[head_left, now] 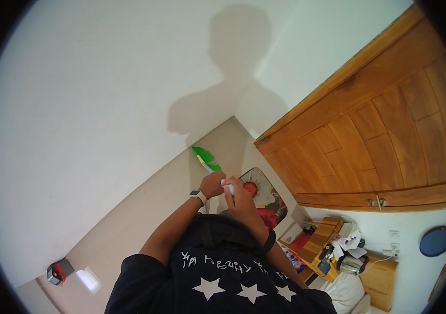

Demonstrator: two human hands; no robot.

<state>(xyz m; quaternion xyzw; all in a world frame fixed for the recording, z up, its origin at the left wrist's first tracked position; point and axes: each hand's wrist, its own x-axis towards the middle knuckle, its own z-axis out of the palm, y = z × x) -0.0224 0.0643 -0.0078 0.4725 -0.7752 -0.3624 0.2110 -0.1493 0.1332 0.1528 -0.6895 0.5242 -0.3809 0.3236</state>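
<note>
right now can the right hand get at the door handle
Probably not without letting go or stepping over: the right hand grips the broom, and the door handle sits well off to the right.

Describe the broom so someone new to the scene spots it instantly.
Start at the wooden door on the right, then go left to the tan floor along the white wall. The broom points toward that wall from the left hand and right hand. Bright green bristles distinguish it from the floral mat nearby.
</note>
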